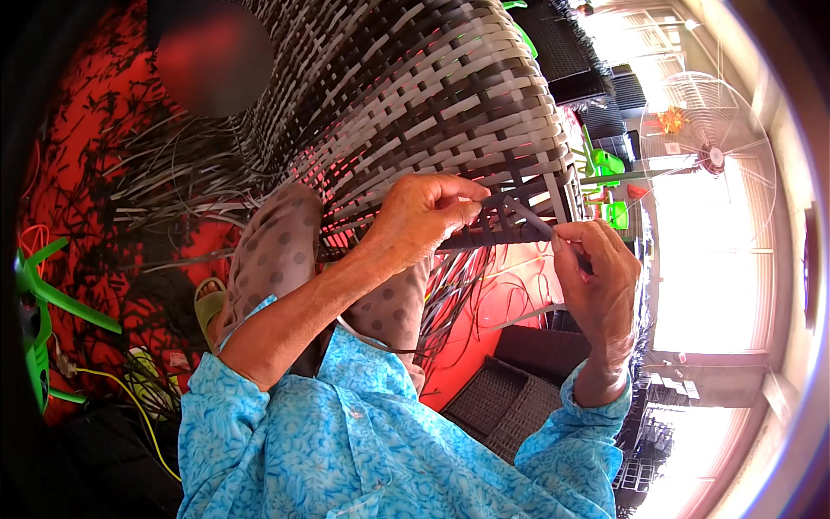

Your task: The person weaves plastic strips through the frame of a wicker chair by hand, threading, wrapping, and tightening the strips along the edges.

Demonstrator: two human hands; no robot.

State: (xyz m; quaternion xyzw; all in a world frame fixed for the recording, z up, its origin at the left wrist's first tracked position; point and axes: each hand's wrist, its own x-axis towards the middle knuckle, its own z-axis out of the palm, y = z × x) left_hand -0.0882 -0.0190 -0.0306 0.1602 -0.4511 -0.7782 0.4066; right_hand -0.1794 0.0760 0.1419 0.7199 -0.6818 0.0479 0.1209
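A large woven piece (415, 95) of dark and pale plastic strips rests across my lap and fills the upper middle of the view. My left hand (424, 216) pinches a dark strip (510, 208) at the woven piece's lower rim. My right hand (601, 277) grips the same strip's other end just right of the rim, pulling it taut between both hands. Loose strip ends (458, 285) hang down below the rim, between my knees.
Cut strips (164, 186) lie scattered over the red floor (78, 112) at left. A green plastic chair (39, 311) stands at the far left, more green chairs (605, 164) at right. A wire fan (709, 147) stands by the bright opening. Dark woven panels (510, 394) lie below my right arm.
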